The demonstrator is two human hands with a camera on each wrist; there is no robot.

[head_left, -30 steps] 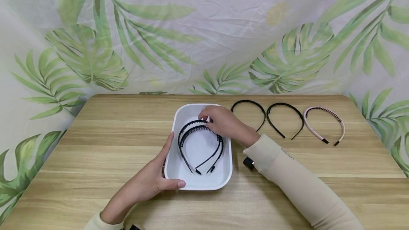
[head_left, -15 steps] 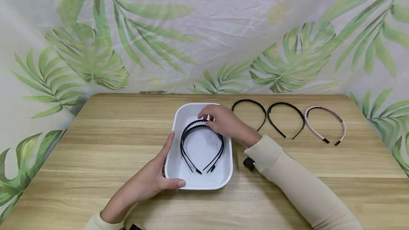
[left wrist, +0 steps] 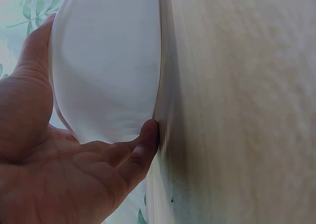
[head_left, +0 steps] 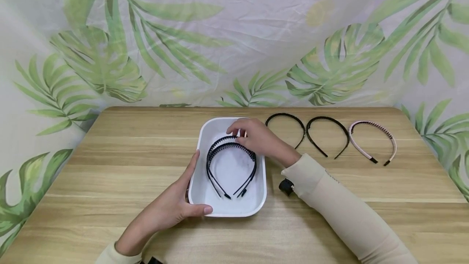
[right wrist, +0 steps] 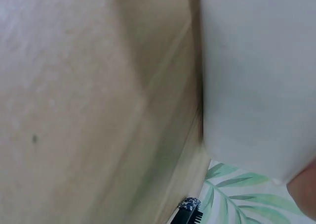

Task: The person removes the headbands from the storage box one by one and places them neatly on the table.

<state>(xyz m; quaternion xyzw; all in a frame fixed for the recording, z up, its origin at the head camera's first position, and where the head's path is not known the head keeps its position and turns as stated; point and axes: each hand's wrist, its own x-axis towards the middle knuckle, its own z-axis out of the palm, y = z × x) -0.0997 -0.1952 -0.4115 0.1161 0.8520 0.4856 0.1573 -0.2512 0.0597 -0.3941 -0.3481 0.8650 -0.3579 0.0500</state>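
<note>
A white rectangular tub stands on the table, with two black toothed headbands lying nested inside it. My left hand grips the tub's left side, its thumb over the near rim. In the left wrist view, the fingers of that hand curl under the tub's lower edge. Inside the tub's far right part, my right hand hovers with loosely bent fingers right at the top of the headbands' arch. The right wrist view shows mostly the tub's outer wall.
To the right of the tub lie a black headband, another black headband and a pink headband in a row near the far edge of the wooden table. A leaf-print cloth hangs behind.
The headband under my right hand has shifted slightly and settled, lining up more closely with the other one. My right hand's fingers have spread a little; the left hand stays on the tub.
</note>
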